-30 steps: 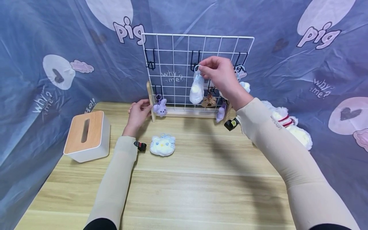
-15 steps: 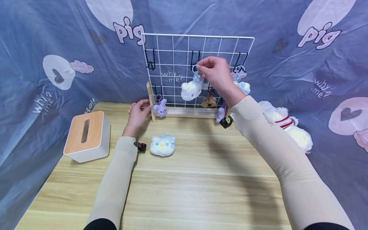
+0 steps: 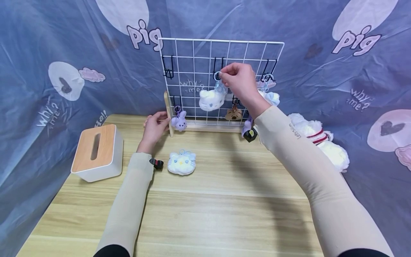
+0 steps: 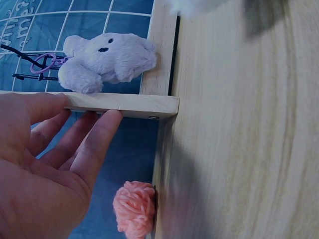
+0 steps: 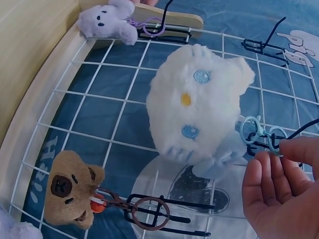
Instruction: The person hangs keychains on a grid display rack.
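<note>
My right hand (image 3: 239, 80) pinches the light-blue ring (image 5: 276, 139) of a white plush cat keychain (image 5: 197, 102), with blue eyes, yellow nose and blue bow. The plush hangs in front of a white wire grid rack (image 3: 210, 41), its ring at a black hook (image 5: 256, 142) in the middle upper row. Whether the ring is over the hook's tip cannot be told. My left hand (image 3: 154, 126) holds the rack's left wooden post (image 4: 124, 103), thumb and fingertips against it. Beside that post hangs a purple plush rabbit keychain (image 4: 107, 59).
A second white cat plush (image 3: 181, 163) lies on the table. A brown bear keychain (image 5: 72, 189) and another white plush (image 3: 271, 97) hang on the rack. A tissue box (image 3: 96, 151) stands left, a big white plush (image 3: 332, 153) right. An upper-left hook (image 3: 168, 73) bears nothing.
The cat plush has turned from edge-on and swung left, so its face shows. My right hand has shifted slightly left with the ring at the middle hook. My left hand stays put.
</note>
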Motion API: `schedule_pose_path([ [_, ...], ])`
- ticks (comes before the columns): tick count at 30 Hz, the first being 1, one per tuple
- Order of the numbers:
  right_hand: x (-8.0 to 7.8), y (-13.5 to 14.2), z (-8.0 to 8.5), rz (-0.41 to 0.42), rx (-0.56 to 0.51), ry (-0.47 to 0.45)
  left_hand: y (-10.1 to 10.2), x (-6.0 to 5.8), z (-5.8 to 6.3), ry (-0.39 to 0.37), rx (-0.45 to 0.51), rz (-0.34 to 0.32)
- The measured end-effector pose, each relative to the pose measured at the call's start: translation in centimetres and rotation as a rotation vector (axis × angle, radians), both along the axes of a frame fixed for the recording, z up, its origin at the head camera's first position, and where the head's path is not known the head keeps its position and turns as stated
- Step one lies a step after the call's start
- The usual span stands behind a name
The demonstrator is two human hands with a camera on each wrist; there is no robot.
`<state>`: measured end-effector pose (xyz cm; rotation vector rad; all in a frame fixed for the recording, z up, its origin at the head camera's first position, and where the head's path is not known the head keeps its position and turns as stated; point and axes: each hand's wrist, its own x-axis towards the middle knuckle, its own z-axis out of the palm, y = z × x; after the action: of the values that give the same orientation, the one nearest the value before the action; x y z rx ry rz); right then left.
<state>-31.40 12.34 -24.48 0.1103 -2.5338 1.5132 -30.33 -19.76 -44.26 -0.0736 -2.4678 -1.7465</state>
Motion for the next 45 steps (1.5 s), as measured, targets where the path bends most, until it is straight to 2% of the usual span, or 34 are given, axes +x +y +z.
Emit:
schedule_pose_path([
  [16, -0.2, 0.1, 0.0, -0.03, 0.078, -0.004, 0.0, 0.0, -0.1, -0.006, -0.002, 0.014],
  [27, 0.0, 0.0, 0.1, -0.022, 0.074, 0.006, 0.1, -0.1, -0.1, -0.009, -0.012, 0.016],
  [34, 0.6, 0.3, 0.2, -0.015, 0.048, -0.026, 0.0, -0.2, -0.3, -0.013, -0.008, 0.013],
  [45, 2.2, 0.4, 0.3, -0.006, 0.013, -0.028, 0.0, -0.2, -0.2, -0.011, -0.014, 0.017],
])
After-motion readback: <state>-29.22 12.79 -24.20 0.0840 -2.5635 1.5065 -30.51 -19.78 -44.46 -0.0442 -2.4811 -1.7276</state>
